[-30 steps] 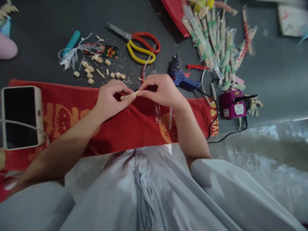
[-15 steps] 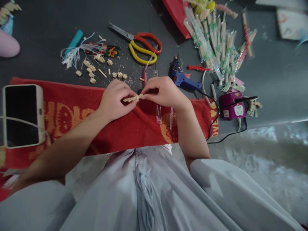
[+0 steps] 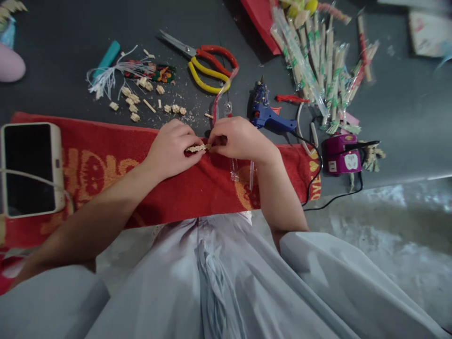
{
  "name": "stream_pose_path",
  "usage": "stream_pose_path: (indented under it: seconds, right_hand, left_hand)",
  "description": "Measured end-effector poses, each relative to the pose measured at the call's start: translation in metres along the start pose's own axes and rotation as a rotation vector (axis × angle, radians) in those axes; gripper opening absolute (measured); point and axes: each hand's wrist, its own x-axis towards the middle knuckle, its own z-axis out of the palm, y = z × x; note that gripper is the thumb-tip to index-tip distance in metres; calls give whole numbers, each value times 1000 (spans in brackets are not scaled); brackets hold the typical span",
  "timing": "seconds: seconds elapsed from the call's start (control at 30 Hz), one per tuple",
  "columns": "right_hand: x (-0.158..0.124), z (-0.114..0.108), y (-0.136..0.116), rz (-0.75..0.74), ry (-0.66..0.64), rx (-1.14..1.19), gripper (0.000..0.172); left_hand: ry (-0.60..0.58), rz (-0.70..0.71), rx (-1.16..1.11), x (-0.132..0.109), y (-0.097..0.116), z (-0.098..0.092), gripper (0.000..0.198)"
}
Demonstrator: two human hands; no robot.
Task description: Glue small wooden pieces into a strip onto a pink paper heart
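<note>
A short, knobbly pale wooden strip (image 3: 197, 148) is pinched at both ends. My left hand (image 3: 171, 149) has its fingers closed on the strip's left end. Closed on the right end are the fingertips of my right hand (image 3: 239, 139). Both hands rest low over the red towel (image 3: 106, 169) spread along the dark table's front edge. Clear glue sticks (image 3: 233, 168) lie on the towel under my right wrist.
Red and yellow scissors (image 3: 206, 66), a blue glue gun (image 3: 266, 115) with its black cord, small wooden bits (image 3: 141, 96), a bundle of wrapped chopsticks (image 3: 318, 61), a purple socket block (image 3: 342, 153) and a phone (image 3: 30, 169) lie around the hands.
Both hands have sunk slightly toward the towel with the strip, and they have drawn closer together so less of the strip shows.
</note>
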Motion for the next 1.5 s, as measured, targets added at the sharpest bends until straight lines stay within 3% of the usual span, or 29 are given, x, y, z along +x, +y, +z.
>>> stream_pose_path:
  seconds: [0.5, 0.83, 1.03, 1.17, 1.33, 1.5]
  right_hand:
    - [0, 3, -1, -17, -1, -63, 21]
    - [-2, 0, 1, -10, 28, -68, 22]
    - [-2, 2, 3, -43, 48, -55, 20]
    - [-4, 0, 3, -80, 91, -36, 21]
    - [-5, 3, 3, -140, 161, -19, 19]
    - [-4, 8, 8, -209, 249, -12, 17]
  left_hand:
    - [8, 21, -7, 0, -5, 4, 17]
    - [-65, 30, -38, 2, -11, -14, 17]
    - [-15, 77, -22, 1, -11, -11, 18]
    - [98, 139, 8, 2, -7, -15, 13]
    - [98, 40, -32, 1, -6, -13, 9]
    - [142, 65, -38, -1, -8, -8, 9]
